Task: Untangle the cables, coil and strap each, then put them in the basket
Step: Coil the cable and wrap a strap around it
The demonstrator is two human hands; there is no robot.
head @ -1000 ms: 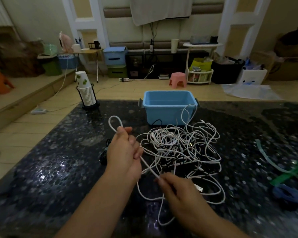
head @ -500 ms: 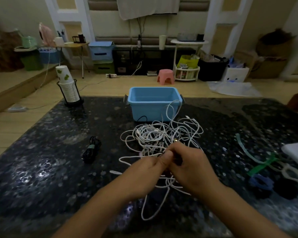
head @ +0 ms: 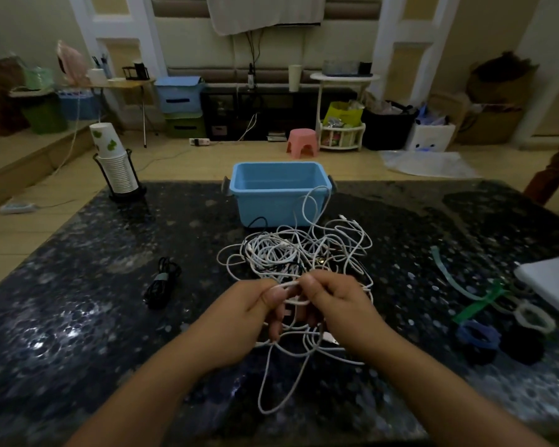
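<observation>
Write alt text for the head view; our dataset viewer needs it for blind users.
Both hands, left hand and right hand, pinch one white cable above a tangled pile of white cables on a dark speckled table, before an empty light-blue plastic basket.

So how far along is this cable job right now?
One black cable lies coiled and strapped on the table, not yet binned. Both hands, left hand and right hand, pinch a white strand. The white tangle remains, and the blue basket looks empty.

Dim, soft-focused, wide-angle bowing at edges.
</observation>
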